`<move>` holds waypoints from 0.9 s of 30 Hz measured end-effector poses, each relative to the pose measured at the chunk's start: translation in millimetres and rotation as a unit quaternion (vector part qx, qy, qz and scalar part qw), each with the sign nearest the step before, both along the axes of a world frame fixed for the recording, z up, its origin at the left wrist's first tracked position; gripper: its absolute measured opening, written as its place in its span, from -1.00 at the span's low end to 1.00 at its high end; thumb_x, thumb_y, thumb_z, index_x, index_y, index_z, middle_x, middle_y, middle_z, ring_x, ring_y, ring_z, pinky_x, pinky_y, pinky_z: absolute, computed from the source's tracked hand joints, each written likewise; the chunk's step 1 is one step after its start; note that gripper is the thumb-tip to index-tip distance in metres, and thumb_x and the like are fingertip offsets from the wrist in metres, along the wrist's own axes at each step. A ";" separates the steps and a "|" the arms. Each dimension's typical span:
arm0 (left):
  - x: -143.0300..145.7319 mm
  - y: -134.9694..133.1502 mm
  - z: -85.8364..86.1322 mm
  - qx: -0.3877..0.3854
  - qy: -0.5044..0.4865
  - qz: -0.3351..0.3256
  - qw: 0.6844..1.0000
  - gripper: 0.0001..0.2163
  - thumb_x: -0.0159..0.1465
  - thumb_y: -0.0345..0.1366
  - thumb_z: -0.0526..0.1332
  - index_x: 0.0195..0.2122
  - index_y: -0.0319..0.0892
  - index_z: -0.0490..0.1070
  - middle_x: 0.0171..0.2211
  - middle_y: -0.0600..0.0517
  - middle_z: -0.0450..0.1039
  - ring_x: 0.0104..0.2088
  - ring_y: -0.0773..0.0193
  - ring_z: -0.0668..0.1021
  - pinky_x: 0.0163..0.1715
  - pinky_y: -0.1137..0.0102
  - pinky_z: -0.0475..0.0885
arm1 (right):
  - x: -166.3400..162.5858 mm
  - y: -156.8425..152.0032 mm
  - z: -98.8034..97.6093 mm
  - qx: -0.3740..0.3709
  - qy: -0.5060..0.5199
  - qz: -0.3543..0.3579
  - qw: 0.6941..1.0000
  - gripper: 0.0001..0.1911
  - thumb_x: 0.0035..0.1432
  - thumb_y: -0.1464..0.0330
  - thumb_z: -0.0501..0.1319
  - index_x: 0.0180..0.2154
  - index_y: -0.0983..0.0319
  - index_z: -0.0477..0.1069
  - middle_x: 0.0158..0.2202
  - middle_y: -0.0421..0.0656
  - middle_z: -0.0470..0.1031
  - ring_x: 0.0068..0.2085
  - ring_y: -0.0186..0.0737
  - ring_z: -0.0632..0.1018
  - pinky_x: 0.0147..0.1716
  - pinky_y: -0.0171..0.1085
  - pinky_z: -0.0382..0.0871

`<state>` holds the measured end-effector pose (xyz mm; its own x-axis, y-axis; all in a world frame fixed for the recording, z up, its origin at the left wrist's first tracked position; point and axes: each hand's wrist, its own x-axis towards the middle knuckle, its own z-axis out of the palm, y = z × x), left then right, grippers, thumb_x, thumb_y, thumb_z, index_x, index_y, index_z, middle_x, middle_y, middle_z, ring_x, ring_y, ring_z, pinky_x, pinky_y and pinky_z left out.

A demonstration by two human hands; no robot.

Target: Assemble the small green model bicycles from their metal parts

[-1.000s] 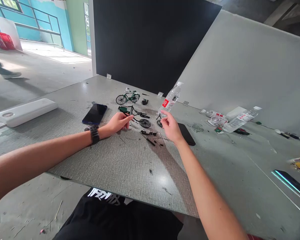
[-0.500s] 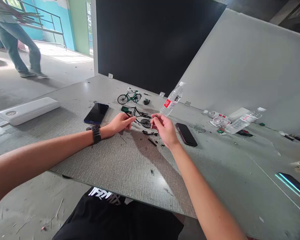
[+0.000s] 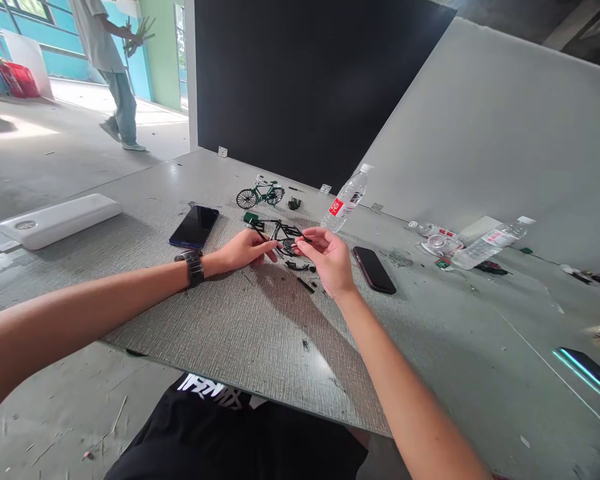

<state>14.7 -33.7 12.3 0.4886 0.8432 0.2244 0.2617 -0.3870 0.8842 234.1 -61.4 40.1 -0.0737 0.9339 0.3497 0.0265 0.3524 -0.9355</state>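
A black model bicycle frame [image 3: 277, 229] is between my hands, tilted above the table. My left hand [image 3: 246, 249] grips its left side between thumb and fingers. On the right, my right hand [image 3: 332, 260] pinches a small dark part against the frame; the fingers hide most of it. Spokes of a black wheel [image 3: 289, 247] show between the two hands. Small black pieces [image 3: 300, 267] and a short black strip [image 3: 306, 285] lie just below. Behind stands a green model bicycle [image 3: 261, 193], upright, with a small dark part [image 3: 294, 203] beside it.
One phone [image 3: 194, 227] lies left of my hands, another phone [image 3: 374, 269] to the right. A water bottle [image 3: 344, 203] stands tilted behind my right hand; more bottles [image 3: 493, 243] are farther right. A white case [image 3: 63, 220] sits far left. A person [image 3: 107, 73] walks beyond the table.
My right hand has moved slightly left, bringing the small dark part against the frame. The frame has shifted and tilted in my left hand. The person behind has walked to the right.
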 end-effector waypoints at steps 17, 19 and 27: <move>2.5 0.2 -3.7 0.010 -0.014 -0.070 0.997 -0.60 0.46 -0.08 0.14 -0.20 -0.31 0.64 -0.43 -0.05 0.58 -0.49 0.37 0.50 -0.46 0.48 0.40 | 3.5 5.1 -9.4 0.005 -0.059 -0.024 0.998 -0.59 0.10 0.09 0.44 -0.10 0.19 0.58 -0.12 -0.03 0.69 -0.03 -0.03 0.66 0.11 0.01 0.50; 2.4 -0.3 -3.7 0.011 -0.010 -0.072 0.997 -0.59 0.47 -0.07 0.14 -0.22 -0.30 0.64 -0.46 -0.05 0.56 -0.50 0.36 0.51 -0.47 0.48 0.38 | 1.6 4.8 -10.9 -0.008 -0.046 -0.013 0.999 -0.58 0.08 0.09 0.45 -0.11 0.20 0.57 -0.13 -0.03 0.69 -0.04 -0.04 0.67 0.11 0.00 0.51; 1.6 -2.6 -1.3 0.020 0.000 -0.059 0.998 -0.68 0.36 -0.07 0.29 -0.29 -0.27 0.61 -0.52 0.03 0.49 -0.57 0.39 0.42 -0.58 0.49 0.25 | -6.9 1.6 -15.6 -0.029 -0.027 -0.006 0.999 -0.59 0.07 0.10 0.47 -0.13 0.20 0.57 -0.16 -0.06 0.70 -0.11 -0.08 0.69 0.08 -0.01 0.54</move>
